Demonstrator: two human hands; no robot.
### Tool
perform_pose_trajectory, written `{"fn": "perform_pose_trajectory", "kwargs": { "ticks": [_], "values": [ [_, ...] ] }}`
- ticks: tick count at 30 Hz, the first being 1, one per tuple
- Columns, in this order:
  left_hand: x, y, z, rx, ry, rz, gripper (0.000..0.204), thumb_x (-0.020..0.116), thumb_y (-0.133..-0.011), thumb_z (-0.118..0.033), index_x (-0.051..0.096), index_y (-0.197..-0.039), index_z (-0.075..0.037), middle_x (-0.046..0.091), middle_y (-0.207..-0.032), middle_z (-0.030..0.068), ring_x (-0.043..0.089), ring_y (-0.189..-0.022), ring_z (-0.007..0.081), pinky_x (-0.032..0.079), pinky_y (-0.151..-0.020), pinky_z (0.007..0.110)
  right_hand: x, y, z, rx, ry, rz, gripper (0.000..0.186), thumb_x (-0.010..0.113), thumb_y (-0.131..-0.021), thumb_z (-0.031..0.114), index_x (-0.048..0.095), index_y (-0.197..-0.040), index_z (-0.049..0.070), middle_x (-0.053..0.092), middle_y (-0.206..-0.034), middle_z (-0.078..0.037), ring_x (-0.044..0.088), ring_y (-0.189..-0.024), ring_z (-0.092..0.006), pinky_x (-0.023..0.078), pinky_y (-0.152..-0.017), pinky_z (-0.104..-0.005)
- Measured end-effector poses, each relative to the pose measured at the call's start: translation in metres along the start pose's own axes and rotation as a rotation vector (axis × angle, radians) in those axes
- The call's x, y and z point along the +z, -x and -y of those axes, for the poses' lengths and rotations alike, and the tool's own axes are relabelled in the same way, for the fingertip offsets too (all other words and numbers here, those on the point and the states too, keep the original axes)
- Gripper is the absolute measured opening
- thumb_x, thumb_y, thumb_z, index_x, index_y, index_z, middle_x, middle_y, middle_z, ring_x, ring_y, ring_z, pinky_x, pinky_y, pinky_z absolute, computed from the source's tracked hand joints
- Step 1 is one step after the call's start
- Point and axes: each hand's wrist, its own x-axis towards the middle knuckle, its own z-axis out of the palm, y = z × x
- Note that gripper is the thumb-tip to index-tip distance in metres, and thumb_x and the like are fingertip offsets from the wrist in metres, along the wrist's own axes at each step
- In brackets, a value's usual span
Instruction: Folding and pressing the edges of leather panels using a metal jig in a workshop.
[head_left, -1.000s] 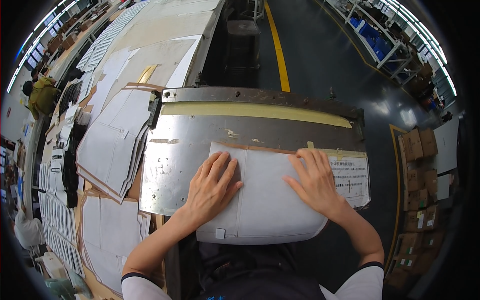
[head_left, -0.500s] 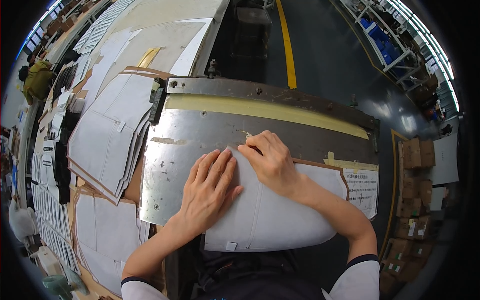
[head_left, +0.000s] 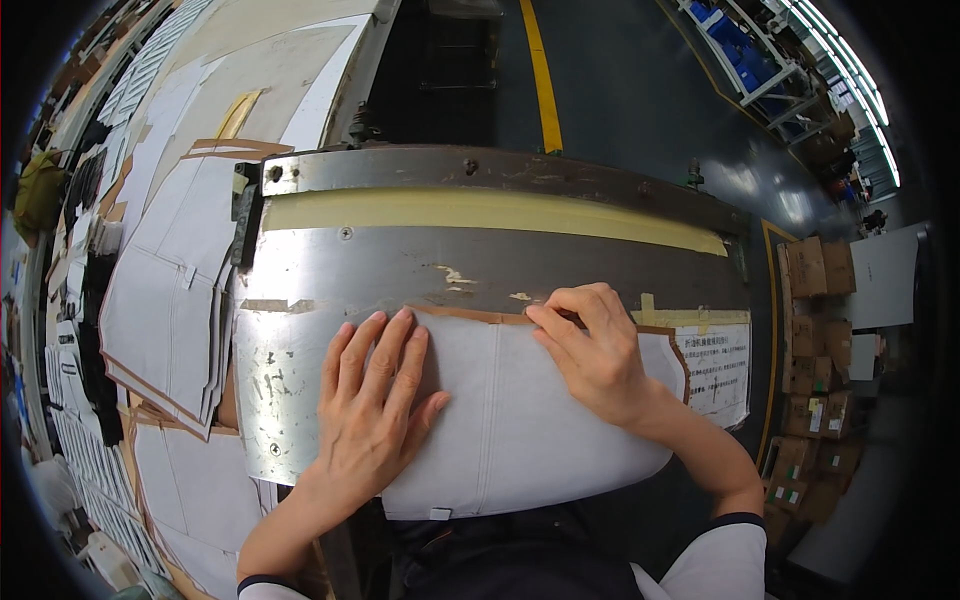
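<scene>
- Glare along the left edge of the metal plate (head_left: 400, 265)
- Tube lights (head_left: 866, 88) bright well past its far-right corner
- Floor (head_left: 795, 205) sheen nearer that corner
- Black, fisheye-bent rim

Right hand (head_left: 590, 350): thumb (head_left: 556, 345) and index (head_left: 548, 319) pinched, other fingers curled behind the pinch, forearm (head_left: 705, 455) below and right. Left hand (head_left: 372, 405): flat, palm down, fingers slightly spread, left of the pinch.

Two hands (head_left: 370, 395) (head_left: 605, 350), one white panel (head_left: 540, 440)
Two panel stacks (head_left: 165, 300) (head_left: 185, 490), one metal worktop (head_left: 370, 275), one printed sheet (head_left: 718, 370), one long tape strip (head_left: 480, 208).
</scene>
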Motion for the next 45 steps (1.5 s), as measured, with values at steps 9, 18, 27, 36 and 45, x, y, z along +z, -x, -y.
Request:
{"fn": "perform_pose_trajectory", "kwargs": {
  "ticks": [9, 18, 27, 36, 45],
  "values": [
    [0.006, -0.038, -0.029, 0.144, -0.03, 0.01, 0.066, 0.08, -0.081, -0.007, 0.056, -0.142, -0.001, 0.057, -0.14, 0.0156, 0.052, -0.135, 0.0351, 0.034, -0.12, 0.059, -0.005, 0.004, 0.001, -0.049, -0.006, 0.052, 0.035, 0.068, -0.08, -0.001, 0.068, -0.114, -0.008, 0.062, -0.107, -0.014, 0.06, -0.101, -0.029, 0.051, -0.088, -0.042],
    [0.021, -0.048, -0.034, 0.203, -0.14, -0.023, 0.054, 0.073, -0.081, -0.005, 0.063, -0.133, 0.004, 0.059, -0.129, 0.015, 0.052, -0.134, 0.0328, 0.03, -0.121, 0.062, 0.007, 0.01, 0.004, -0.159, 0.134, -0.005, 0.034, 0.068, -0.081, 0.006, 0.068, -0.11, -0.011, 0.062, -0.109, -0.017, 0.058, -0.103, -0.0295, 0.051, -0.09, -0.0396],
    [0.014, -0.052, -0.05, 0.228, -0.332, 0.042, 0.052, 0.067, -0.082, -0.002, 0.063, -0.134, 0.004, 0.062, -0.128, 0.0159, 0.052, -0.138, 0.0323, 0.025, -0.123, 0.067, -0.024, 0.038, -0.015, -0.123, 0.145, 0.063, 0.037, 0.069, -0.08, 0.0, 0.068, -0.115, -0.012, 0.064, -0.111, -0.018, 0.063, -0.104, -0.0315, 0.053, -0.09, -0.0435],
    [0.014, -0.048, -0.029, 0.116, -0.072, -0.029, 0.058, 0.074, -0.083, 0.0, 0.063, -0.139, -0.009, 0.063, -0.133, 0.0099, 0.056, -0.133, 0.0273, 0.028, -0.126, 0.058, -0.107, 0.105, -0.04, 0.088, 0.365, 0.123, 0.04, 0.073, -0.078, 0.0, 0.068, -0.117, -0.008, 0.064, -0.115, -0.017, 0.063, -0.106, -0.0311, 0.052, -0.088, -0.0441],
    [-0.004, -0.032, 0.024, 0.037, 0.111, -0.118, 0.044, 0.077, -0.082, 0.004, 0.073, -0.124, -0.008, 0.066, -0.112, 0.0105, 0.063, -0.104, 0.0303, 0.054, -0.087, 0.043, -0.027, 0.074, 0.056, 0.096, 0.186, 0.256, 0.066, 0.077, -0.086, 0.031, 0.057, -0.143, 0.005, 0.048, -0.147, -0.022, 0.045, -0.139, -0.0404, 0.036, -0.114, -0.0593]
  ]
}}
